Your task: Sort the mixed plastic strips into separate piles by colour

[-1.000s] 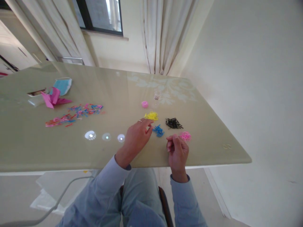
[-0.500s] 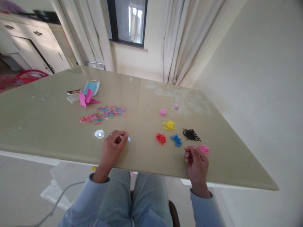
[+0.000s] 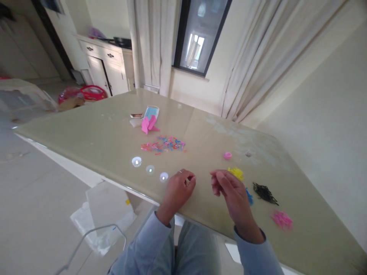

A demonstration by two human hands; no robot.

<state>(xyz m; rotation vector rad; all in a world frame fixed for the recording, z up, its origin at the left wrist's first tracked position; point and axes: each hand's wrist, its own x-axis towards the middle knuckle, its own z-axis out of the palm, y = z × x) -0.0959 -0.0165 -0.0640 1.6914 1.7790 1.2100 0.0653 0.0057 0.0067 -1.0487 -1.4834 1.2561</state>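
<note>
The left hand [image 3: 179,190] is held just inside the near edge of the table [image 3: 200,160], half closed, with the fingers curled and the thumb brought close to the index finger; whether anything is gripped cannot be told. The right hand [image 3: 231,191] is held beside it, nearer the right edge, with the thumb laid against the index finger and the other fingers folded in; whether a band is pinched there cannot be made out. The yellow bands [image 3: 236,173] and the blue bands [image 3: 249,197] are partly hidden by the right hand. The black bands [image 3: 265,193] are heaped closer to the right edge, and the pink bands [image 3: 282,219] are piled between them and the near right corner. Mixed bands [image 3: 169,143] are scattered toward the far left corner, beyond the left hand. Past these, folded pink paper [image 3: 149,124] is laid beside a blue face mask [image 3: 151,113].
</note>
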